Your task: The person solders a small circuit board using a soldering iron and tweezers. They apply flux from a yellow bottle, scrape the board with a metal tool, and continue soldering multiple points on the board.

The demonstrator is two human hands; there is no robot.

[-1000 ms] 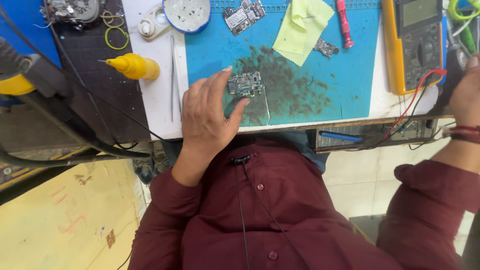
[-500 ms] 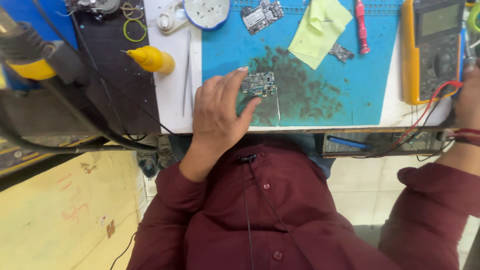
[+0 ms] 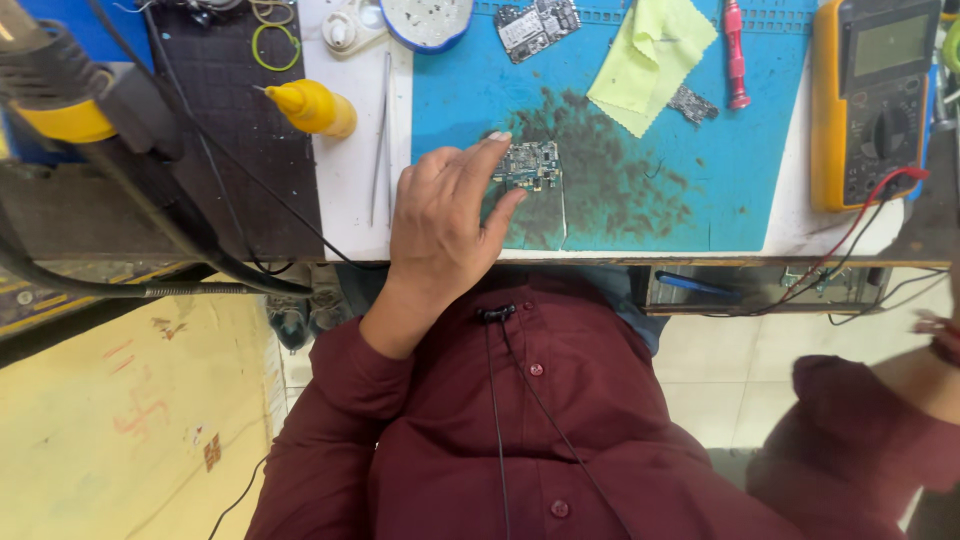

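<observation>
My left hand [image 3: 440, 215] rests on the near edge of the blue work mat [image 3: 760, 170]. Its index finger and thumb pinch the left side of a small green circuit board [image 3: 533, 165], which lies flat on a dark stained patch of the mat. My right arm in a maroon sleeve [image 3: 850, 440] reaches off the right edge of the view. Only the wrist with a bracelet [image 3: 942, 340] shows, and the right hand itself is out of frame.
Metal tweezers [image 3: 380, 140] and a yellow squeeze bottle [image 3: 310, 108] lie left of the mat. At the back are another circuit board [image 3: 537, 27], a yellow cloth [image 3: 650, 60], a red tool [image 3: 735, 55] and a white dish [image 3: 428, 20]. A yellow multimeter [image 3: 875, 100] with red and black leads stands right.
The view has shifted, so the bench sits lower and further right in frame. My right hand has left the view. The left hand keeps its hold on the board.
</observation>
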